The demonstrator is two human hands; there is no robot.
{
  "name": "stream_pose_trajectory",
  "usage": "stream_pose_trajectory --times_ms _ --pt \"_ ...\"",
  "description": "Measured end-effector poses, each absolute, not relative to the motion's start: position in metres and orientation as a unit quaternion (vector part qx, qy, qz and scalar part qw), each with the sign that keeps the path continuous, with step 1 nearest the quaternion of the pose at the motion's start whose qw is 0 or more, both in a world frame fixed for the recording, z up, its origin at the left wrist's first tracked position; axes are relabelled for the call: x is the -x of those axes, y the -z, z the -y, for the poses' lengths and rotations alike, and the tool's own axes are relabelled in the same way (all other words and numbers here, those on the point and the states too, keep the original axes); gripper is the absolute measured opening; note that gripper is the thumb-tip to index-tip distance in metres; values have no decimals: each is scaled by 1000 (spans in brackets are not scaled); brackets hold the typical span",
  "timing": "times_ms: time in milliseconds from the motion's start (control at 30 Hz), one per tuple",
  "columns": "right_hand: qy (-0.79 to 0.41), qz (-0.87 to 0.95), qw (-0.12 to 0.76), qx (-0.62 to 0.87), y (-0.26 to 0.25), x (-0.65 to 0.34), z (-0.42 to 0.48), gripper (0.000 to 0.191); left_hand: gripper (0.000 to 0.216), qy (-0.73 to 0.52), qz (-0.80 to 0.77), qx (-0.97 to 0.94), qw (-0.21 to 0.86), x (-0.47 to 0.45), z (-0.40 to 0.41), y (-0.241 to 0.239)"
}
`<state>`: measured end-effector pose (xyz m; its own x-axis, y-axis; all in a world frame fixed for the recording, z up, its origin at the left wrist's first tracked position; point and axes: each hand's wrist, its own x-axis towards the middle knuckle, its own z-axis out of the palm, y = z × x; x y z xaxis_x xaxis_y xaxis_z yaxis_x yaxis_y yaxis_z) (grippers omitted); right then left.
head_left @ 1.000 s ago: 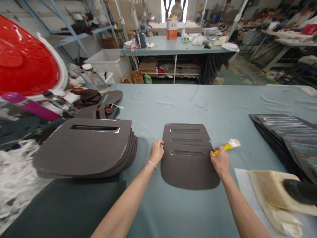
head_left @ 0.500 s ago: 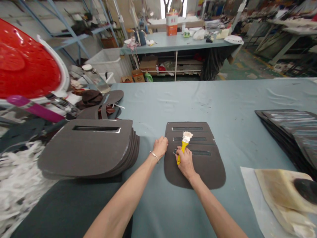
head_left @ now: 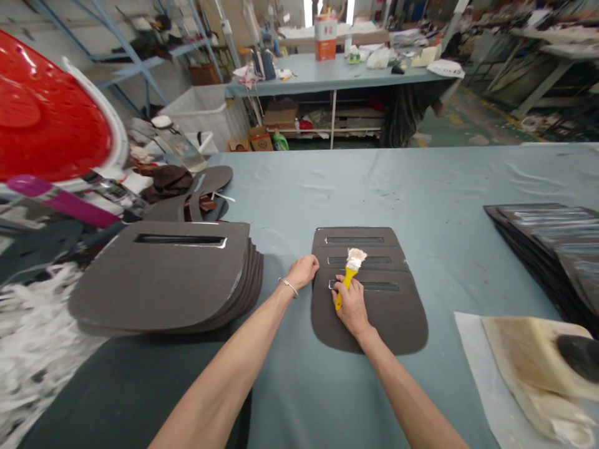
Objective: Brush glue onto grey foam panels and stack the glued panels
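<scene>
My right hand [head_left: 350, 305] is closed round the yellow handle of a paintbrush [head_left: 350, 271]. Its pale-coated bristles point away from me, over the middle of a dark grey-brown panel [head_left: 374, 324]. That panel lies flat, with three slots in stepped layers and a rounded near end. At its left edge, my left hand [head_left: 304, 270] has fingers and thumb pinched together on the border of the layers. A bracelet [head_left: 288, 287] circles the left wrist. Left of this arm stands a thick stack of similar dark panels [head_left: 173, 280], the top one with a single slot.
Dark strip-marked pieces [head_left: 552, 237] are piled at the right. Below them, a stained yellowish cloth [head_left: 519, 349] with a black object [head_left: 580, 355] rests on white sheeting. A red basin [head_left: 51, 118], a clear bottle [head_left: 180, 143] and white scraps [head_left: 37, 349] crowd the left.
My left hand has shifted slightly up along the panel's left edge, its fingers drawn closer together. The brush and right hand stay almost where they were; the view has tilted a little.
</scene>
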<state>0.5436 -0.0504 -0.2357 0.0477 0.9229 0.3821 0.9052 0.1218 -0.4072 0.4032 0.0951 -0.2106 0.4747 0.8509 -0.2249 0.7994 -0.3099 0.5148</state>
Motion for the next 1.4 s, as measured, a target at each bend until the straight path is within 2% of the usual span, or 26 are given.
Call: stream_pose_trajectory --times_ms 633,1033,1400 --pt "-8 709 288 643 242 -546 50 16 20 -23 -534 -766 358 -412 -101 218" --pt "-10 717 301 629 241 -547 52 15 18 -47 -495 -737 459 -403 -107 213" --pt "-26 765 274 583 245 -552 53 18 18 -73 -518 -748 408 -407 -104 219"
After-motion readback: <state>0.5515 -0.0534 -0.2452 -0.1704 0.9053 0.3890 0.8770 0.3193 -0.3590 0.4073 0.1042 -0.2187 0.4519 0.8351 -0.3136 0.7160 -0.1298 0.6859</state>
